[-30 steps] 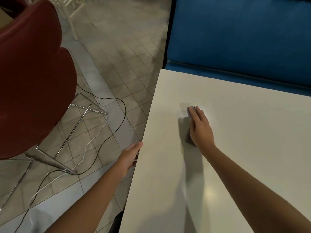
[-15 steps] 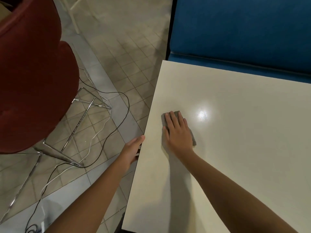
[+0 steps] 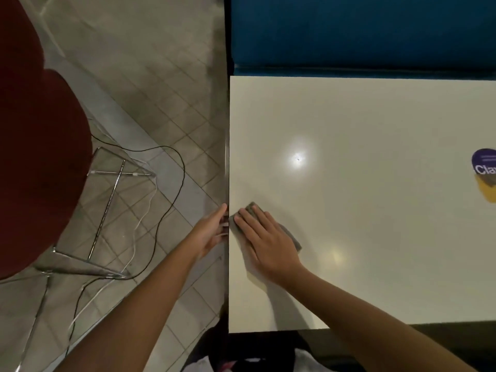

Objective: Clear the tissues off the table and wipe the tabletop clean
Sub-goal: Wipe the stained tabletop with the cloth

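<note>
R hand (image 3: 268,237): grip released, fingers straight & spread, palm pressing flat on a small grey folded cloth (image 3: 294,238) that lies on the glossy cream rectangular worktop (image 3: 375,237). The flat palm prob. spreads pressure over the whole pad, which suits wiping better than a pinch. The cloth shows ahead of the fingertips & to the right of the palm; the rest is under the hand. Its left corner reaches the worktop's left rim, so this stroke looks aimed at pushing dirt off that side.

L hand (image 3: 212,232) is just left of the R grip, off the worktop, thumb up along the rim, fingers turned in toward it. Cannot tell if this grip clasps the rim to steady the worktop or cups below it to catch crumbs; the fingertips are partly hidden.

Tissues: none in view on the worktop, so the clearing part looks done & wiping is the step in hand.

Well to the right of the R grip: a round purple-and-yellow sticker (image 3: 485,170), cut off by the frame. Beyond the grip: a blue padded bench seat (image 3: 349,30). Left of the L grip: a dark red upholstered chair (image 3: 40,130) and black & white cables (image 3: 171,183) on the tiled floor.
</note>
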